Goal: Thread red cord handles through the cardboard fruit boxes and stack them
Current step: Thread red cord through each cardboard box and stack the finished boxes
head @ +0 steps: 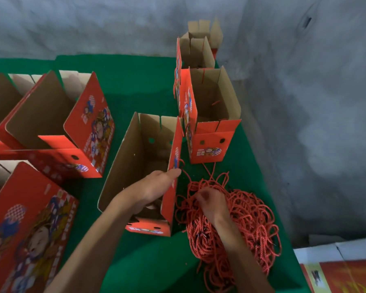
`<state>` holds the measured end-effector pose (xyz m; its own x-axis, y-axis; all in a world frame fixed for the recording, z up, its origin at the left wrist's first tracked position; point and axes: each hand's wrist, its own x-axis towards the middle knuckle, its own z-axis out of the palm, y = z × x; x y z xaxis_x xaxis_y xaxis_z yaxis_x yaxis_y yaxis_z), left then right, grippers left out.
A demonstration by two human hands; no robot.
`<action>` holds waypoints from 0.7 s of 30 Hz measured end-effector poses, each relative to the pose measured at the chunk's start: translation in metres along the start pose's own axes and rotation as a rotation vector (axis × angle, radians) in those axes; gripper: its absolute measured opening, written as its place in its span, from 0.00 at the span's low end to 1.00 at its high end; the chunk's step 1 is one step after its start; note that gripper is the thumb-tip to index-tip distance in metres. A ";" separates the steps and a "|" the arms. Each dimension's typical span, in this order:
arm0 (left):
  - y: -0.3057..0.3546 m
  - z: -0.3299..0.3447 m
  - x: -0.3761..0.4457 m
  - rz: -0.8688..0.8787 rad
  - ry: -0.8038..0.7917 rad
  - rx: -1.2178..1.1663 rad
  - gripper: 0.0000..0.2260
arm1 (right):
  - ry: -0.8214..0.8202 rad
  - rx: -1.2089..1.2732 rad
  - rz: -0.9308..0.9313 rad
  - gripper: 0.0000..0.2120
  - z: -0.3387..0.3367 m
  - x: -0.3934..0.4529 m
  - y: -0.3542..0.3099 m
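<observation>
An open red cardboard fruit box (133,161) stands in the middle of the green mat, brown inside, with round holes in its end walls. My left hand (156,187) reaches into it and grips its right wall near the top edge, thumb at the rim. To the box's right lies a tangled heap of red cords (241,218). My right hand (211,199) sits on the heap and pinches cord strands. One cord end (181,163) hangs from the box's right wall.
A row of finished boxes (216,111) with cords stands at the back right along the mat's edge. More open boxes (57,123) sit at the left, one printed box (30,229) near the front left. Bare concrete floor (315,123) lies to the right; flat printed cardboard (342,275) bottom right.
</observation>
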<state>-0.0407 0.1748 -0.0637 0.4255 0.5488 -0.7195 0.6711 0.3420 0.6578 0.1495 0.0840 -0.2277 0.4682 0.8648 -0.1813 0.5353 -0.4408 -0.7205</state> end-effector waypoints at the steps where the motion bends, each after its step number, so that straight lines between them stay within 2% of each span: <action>1: -0.001 0.001 0.002 -0.016 0.003 -0.002 0.34 | -0.123 -0.074 0.006 0.09 0.005 -0.003 -0.003; 3: -0.003 0.002 0.003 -0.030 -0.013 -0.008 0.31 | -0.219 -0.270 0.030 0.15 0.017 -0.006 -0.009; 6: -0.002 -0.001 0.003 -0.052 -0.017 -0.028 0.23 | -0.185 -0.550 0.048 0.16 0.034 -0.005 -0.015; 9: -0.001 -0.008 0.000 -0.071 -0.029 -0.001 0.17 | -0.175 -0.592 0.009 0.11 0.040 -0.002 -0.021; 12: -0.001 -0.016 -0.002 -0.079 -0.034 0.018 0.18 | -0.130 -0.532 -0.026 0.14 0.034 -0.002 -0.025; 14: 0.000 -0.021 -0.002 -0.078 -0.024 0.033 0.19 | -0.119 -0.255 -0.075 0.17 0.026 -0.004 -0.032; 15: 0.000 -0.023 -0.002 -0.067 -0.014 0.047 0.19 | -0.123 -0.007 -0.057 0.19 0.019 -0.007 -0.038; 17: 0.001 -0.027 -0.003 -0.042 0.009 0.073 0.17 | -0.108 0.536 0.076 0.20 0.009 -0.010 -0.050; 18: 0.002 -0.029 -0.004 -0.035 0.015 0.083 0.16 | -0.079 0.725 0.132 0.19 0.006 -0.010 -0.053; 19: 0.002 -0.029 -0.005 -0.032 0.021 0.092 0.16 | -0.041 0.818 0.164 0.17 0.004 -0.011 -0.054; 21: 0.004 -0.030 -0.006 -0.039 0.041 0.091 0.16 | -0.013 0.846 0.200 0.14 0.006 -0.014 -0.052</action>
<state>-0.0588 0.1957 -0.0501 0.3743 0.5677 -0.7332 0.7398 0.2940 0.6053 0.1111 0.0966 -0.1913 0.4867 0.7954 -0.3612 -0.2609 -0.2623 -0.9290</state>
